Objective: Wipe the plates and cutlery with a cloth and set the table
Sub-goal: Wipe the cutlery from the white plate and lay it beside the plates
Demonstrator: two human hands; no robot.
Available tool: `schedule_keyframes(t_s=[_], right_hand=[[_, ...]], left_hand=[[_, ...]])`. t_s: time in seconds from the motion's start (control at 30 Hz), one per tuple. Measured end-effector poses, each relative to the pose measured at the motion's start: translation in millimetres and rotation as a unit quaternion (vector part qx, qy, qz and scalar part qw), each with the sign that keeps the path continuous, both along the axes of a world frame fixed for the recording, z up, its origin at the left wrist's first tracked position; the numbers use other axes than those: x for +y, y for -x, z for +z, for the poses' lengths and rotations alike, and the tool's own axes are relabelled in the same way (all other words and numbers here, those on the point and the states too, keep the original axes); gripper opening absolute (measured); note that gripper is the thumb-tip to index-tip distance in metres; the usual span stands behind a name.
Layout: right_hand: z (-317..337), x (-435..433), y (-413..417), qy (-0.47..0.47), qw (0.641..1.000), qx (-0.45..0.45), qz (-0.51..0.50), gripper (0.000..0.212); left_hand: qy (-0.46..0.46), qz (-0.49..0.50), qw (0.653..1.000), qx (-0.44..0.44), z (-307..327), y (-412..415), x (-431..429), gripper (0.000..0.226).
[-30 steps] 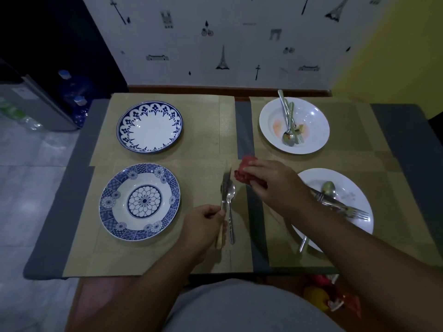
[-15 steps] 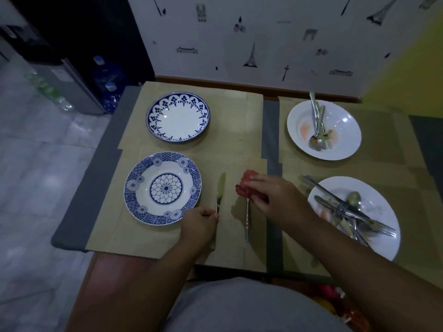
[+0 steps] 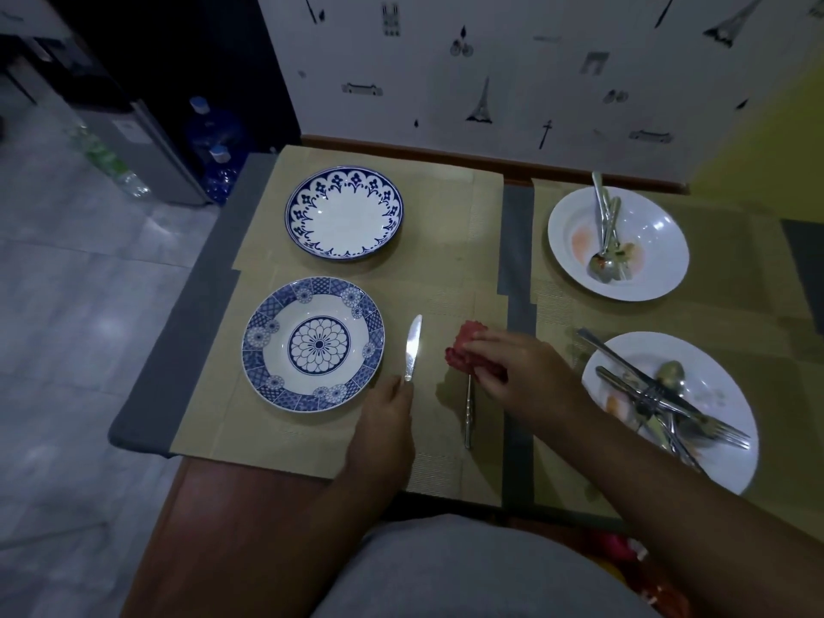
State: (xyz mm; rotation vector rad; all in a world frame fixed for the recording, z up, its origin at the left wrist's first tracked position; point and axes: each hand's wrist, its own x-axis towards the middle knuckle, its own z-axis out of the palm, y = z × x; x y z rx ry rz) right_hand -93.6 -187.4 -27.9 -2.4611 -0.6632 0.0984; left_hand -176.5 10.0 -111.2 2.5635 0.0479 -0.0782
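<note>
My left hand (image 3: pixel 387 421) grips the handle of a knife (image 3: pixel 413 345) lying just right of the near blue patterned plate (image 3: pixel 312 344). My right hand (image 3: pixel 517 372) holds a crumpled red cloth (image 3: pixel 463 350) over the top of a spoon (image 3: pixel 468 412), whose bowl is hidden under the cloth. A second blue-rimmed plate (image 3: pixel 344 213) sits farther back. Two white plates stand on the right: the far white plate (image 3: pixel 655 243) with cutlery and food marks, and the near white plate (image 3: pixel 718 394) with several dirty pieces of cutlery.
Beige placemats (image 3: pixel 446 243) cover a grey table (image 3: pixel 196 301) that stands against a patterned wall. To the left are a tiled floor, a metal cabinet (image 3: pixel 142 158) and blue water bottles (image 3: pixel 214 136). Colourful objects lie on the floor below the table's near edge.
My left hand moved the knife leftwards, away from the spoon, to beside the near blue plate. My right hand stayed over the spoon with the cloth. The camera view turned left.
</note>
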Motion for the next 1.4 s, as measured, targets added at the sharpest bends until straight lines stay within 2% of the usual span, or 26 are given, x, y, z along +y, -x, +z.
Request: schedule_keyframes(t_s=[0.1, 0.17, 0.23, 0.3, 0.43, 0.67, 0.8, 0.9, 1.2, 1.3, 1.4], right_hand=[[0, 1, 1, 0.000, 1.000, 0.006, -0.001, 0.040], [0, 1, 1, 0.001, 1.000, 0.005, 0.002, 0.040], [0, 1, 2, 0.003, 1.000, 0.005, 0.003, 0.040], [1, 1, 3, -0.001, 1.000, 0.003, 0.003, 0.040], [5, -4, 5, -0.010, 1.000, -0.006, -0.008, 0.040], [18, -51, 15, 0.016, 0.996, -0.010, -0.085, 0.040], [19, -93, 27, 0.010, 0.990, -0.038, -0.137, 0.038], [23, -127, 39, 0.009, 0.984, -0.009, -0.177, 0.039], [23, -207, 77, 0.008, 0.962, 0.026, -0.271, 0.033], [19, -219, 83, -0.004, 0.958, 0.023, -0.284, 0.034], [13, -226, 84, 0.002, 0.959, 0.027, -0.283, 0.038]], left_hand=[[-0.015, -0.036, 0.999, 0.027, -10, 2, 2, 0.044], [-0.051, -0.074, 0.996, 0.030, -15, 1, 5, 0.064], [-0.061, -0.086, 0.994, 0.040, -18, 1, 7, 0.070], [-0.055, -0.083, 0.994, 0.036, -13, 0, 6, 0.065], [-0.016, -0.071, 0.997, -0.014, 5, -7, -6, 0.039], [0.063, -0.132, 0.987, -0.069, 39, -37, -62, 0.027], [0.078, -0.162, 0.983, -0.036, 50, -49, -105, 0.021], [0.085, -0.195, 0.977, -0.001, 64, -51, -138, 0.031], [0.051, -0.198, 0.968, 0.147, 68, -42, -225, 0.020], [0.030, -0.202, 0.961, 0.184, 65, -37, -239, 0.028], [0.020, -0.177, 0.961, 0.214, 65, -33, -248, 0.021]])
